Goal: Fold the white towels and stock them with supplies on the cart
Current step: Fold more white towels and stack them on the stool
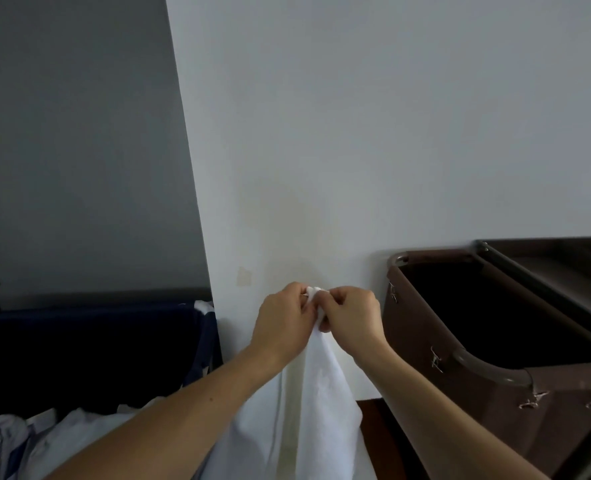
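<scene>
Fingers first: my left hand (283,320) and my right hand (351,317) meet up in front of me, knuckles almost touching, both pinching the top edge of the soft white terry towel (321,403). A small bunch of cloth pokes out between the fingertips. It may be two corners brought together or only one; the bunch is too crumpled to tell.

I'm holding it high so the rest hangs free, straight down between my forearms, and its own weight pulls the creases out. It hangs in front of the plain white wall (356,133), touching nothing that I can see.

Left and near, the heap of pale, blue-tinged linen (44,438) lies in front of the dark navy fabric hamper (96,341). Right, just beside my right wrist, stands the brown fabric cart bag on its rounded metal frame (422,344), mouth open and dark inside. Far right, the dark brown cart shelf (546,271) waits.

My read: folding is just starting, nothing stocked yet. Next I'd want to spread my hands along the edge to find a clean line.
</scene>
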A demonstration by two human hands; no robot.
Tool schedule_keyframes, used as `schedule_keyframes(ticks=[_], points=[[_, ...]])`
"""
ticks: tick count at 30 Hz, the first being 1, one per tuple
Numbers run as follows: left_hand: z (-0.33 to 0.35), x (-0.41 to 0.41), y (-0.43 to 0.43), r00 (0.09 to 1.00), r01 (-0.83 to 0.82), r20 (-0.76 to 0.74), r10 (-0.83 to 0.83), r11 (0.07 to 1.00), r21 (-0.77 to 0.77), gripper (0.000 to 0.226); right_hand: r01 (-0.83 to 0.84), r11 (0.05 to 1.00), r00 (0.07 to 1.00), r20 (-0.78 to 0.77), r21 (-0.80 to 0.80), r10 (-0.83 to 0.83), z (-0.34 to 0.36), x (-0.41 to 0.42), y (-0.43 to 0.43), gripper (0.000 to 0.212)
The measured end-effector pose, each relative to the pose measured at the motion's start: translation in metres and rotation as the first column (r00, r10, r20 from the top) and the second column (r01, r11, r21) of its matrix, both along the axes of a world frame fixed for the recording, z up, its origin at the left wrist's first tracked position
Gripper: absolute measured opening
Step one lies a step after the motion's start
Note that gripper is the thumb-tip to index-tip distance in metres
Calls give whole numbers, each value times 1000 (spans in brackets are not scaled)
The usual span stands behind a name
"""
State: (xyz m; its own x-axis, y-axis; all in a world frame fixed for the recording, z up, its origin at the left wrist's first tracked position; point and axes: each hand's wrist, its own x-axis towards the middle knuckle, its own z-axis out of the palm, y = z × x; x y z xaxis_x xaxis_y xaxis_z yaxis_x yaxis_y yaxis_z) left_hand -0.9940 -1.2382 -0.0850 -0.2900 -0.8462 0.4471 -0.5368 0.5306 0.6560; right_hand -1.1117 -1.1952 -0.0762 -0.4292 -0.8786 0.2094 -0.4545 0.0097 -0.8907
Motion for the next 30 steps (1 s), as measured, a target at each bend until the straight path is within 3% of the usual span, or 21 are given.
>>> schedule_keyframes(ticks=[7,13,16,18,19,22,24,27,30], points=[[-10,2,3,994,65,102,-46,980,-187,30,-59,998,981,186,12,56,-1,-1,1,30],[-15,2,9,992,61,123,-28,961,-271,28,-51,999,989,142,4,50,-1,4,3,28],[-11,5,12,984,75,177,-36,972,-223,39,-112,992,986,129,54,104,2,10,9,32],[-7,9,9,971,48,241,-9,987,-154,63,-227,973,953,217,41,214,7,13,14,31],[-6,12,6,964,34,266,4,990,-136,63,-299,954,918,276,8,286,10,13,17,28],[0,27,-7,972,83,228,-50,987,-137,27,-468,882,809,379,-48,450,15,5,20,36],[6,38,-15,975,147,188,-122,981,-126,14,-482,876,833,302,-14,464,14,0,20,34],[24,45,-23,992,120,47,-114,985,-126,20,-297,955,951,-82,7,297,5,-19,14,30],[52,51,-37,993,-35,-119,18,990,-140,22,-107,993,901,-428,-54,73,-13,-49,14,38]])
